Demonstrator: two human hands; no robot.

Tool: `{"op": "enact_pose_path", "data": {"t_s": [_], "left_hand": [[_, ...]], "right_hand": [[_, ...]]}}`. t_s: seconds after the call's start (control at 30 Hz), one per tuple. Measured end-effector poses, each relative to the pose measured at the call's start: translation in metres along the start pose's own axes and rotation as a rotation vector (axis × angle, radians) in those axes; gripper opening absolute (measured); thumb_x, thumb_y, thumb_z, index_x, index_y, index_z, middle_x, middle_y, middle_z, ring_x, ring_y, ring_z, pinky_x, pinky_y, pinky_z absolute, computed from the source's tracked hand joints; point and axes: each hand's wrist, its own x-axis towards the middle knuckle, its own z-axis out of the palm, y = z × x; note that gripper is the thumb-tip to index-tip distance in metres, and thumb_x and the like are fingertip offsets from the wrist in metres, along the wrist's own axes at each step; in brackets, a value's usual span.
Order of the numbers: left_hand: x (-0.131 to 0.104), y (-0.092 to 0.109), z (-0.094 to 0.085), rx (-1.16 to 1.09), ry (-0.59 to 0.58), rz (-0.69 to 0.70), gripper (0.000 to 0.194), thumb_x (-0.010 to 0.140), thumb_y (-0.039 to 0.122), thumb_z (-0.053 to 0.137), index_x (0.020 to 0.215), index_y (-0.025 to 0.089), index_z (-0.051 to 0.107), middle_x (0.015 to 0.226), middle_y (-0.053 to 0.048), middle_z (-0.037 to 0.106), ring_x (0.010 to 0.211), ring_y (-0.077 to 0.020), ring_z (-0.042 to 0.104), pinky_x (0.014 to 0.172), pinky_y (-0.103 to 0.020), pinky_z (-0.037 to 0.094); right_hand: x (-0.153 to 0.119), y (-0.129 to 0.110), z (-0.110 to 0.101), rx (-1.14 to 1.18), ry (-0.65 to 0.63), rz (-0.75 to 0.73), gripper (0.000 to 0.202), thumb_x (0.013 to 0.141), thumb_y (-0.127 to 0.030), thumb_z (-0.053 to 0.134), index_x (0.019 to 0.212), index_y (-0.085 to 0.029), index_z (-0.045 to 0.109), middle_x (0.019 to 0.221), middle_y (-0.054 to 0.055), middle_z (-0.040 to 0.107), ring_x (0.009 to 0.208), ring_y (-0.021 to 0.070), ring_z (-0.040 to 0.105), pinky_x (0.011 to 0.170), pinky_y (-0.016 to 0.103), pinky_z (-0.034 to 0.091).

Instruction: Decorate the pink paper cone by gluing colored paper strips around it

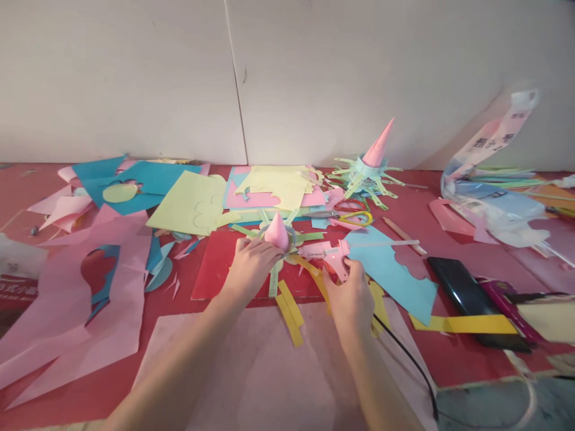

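My left hand has its fingers closed on the near left side of a paper craft. This craft has a pink cone on top and pale green strips spreading out around its base. In my right hand is a pink hot glue gun, its nozzle pointing left at the craft's base. A clear glue stick sticks out of the gun's back, and a black cord trails down to the right. Yellow paper strips lie just below the craft.
A similar cone-topped craft stands at the back right. Scissors, a pencil and a black phone lie to the right. Pink paper scraps and blue paper cover the left. Plastic packaging sits far right.
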Motion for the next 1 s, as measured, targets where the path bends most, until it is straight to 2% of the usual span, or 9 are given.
{"op": "enact_pose_path", "data": {"t_s": [0.23, 0.5, 0.67, 0.77, 0.9, 1.0], "left_hand": [[0.001, 0.003, 0.000, 0.018, 0.077, -0.016, 0.017, 0.091, 0.023, 0.050, 0.088, 0.022, 0.067, 0.085, 0.001, 0.072, 0.077, -0.0164, 0.061, 0.075, -0.035, 0.030], [0.002, 0.004, 0.006, 0.012, 0.023, -0.038, 0.024, 0.092, 0.018, 0.045, 0.083, 0.023, 0.067, 0.081, 0.001, 0.071, 0.076, -0.0161, 0.060, 0.076, -0.035, 0.032], [0.000, 0.003, 0.006, 0.014, 0.035, -0.022, 0.022, 0.092, 0.021, 0.047, 0.084, 0.024, 0.067, 0.084, 0.001, 0.071, 0.077, -0.0162, 0.060, 0.076, -0.035, 0.032], [0.001, 0.005, -0.004, 0.007, 0.134, -0.043, 0.017, 0.091, 0.026, 0.050, 0.088, 0.024, 0.067, 0.086, 0.000, 0.070, 0.074, -0.0158, 0.059, 0.071, -0.034, 0.032], [0.014, 0.005, -0.023, -0.018, 0.378, -0.187, 0.013, 0.087, 0.028, 0.055, 0.090, 0.024, 0.067, 0.086, -0.001, 0.068, 0.080, -0.0171, 0.059, 0.072, -0.032, 0.036], [0.031, 0.004, -0.032, -0.111, 0.437, -0.287, 0.015, 0.084, 0.028, 0.058, 0.096, 0.023, 0.066, 0.093, -0.003, 0.066, 0.083, -0.0175, 0.059, 0.075, -0.032, 0.040]], "right_hand": [[0.001, -0.001, -0.002, 0.028, 0.011, 0.016, 0.037, 0.078, -0.050, 0.053, 0.100, -0.020, 0.051, 0.097, 0.010, 0.063, 0.084, 0.0225, 0.060, 0.058, 0.027, 0.039], [0.001, -0.001, -0.002, 0.055, 0.005, 0.022, 0.039, 0.076, -0.051, 0.056, 0.099, -0.020, 0.052, 0.099, 0.010, 0.064, 0.084, 0.0239, 0.060, 0.057, 0.028, 0.039], [0.002, 0.001, -0.002, 0.081, 0.009, 0.048, 0.037, 0.075, -0.048, 0.056, 0.099, -0.021, 0.051, 0.096, 0.008, 0.064, 0.081, 0.0219, 0.061, 0.058, 0.027, 0.039], [0.003, 0.003, -0.004, 0.106, 0.027, 0.089, 0.040, 0.072, -0.049, 0.058, 0.100, -0.020, 0.051, 0.089, 0.007, 0.064, 0.074, 0.0211, 0.059, 0.057, 0.027, 0.039], [0.007, 0.009, -0.008, 0.190, 0.092, 0.153, 0.046, 0.069, -0.052, 0.061, 0.099, -0.019, 0.052, 0.082, 0.006, 0.062, 0.066, 0.0191, 0.056, 0.058, 0.028, 0.040], [0.009, 0.014, -0.010, 0.284, 0.132, 0.187, 0.048, 0.069, -0.053, 0.063, 0.099, -0.019, 0.050, 0.080, 0.004, 0.060, 0.063, 0.0169, 0.053, 0.061, 0.029, 0.042]]}}
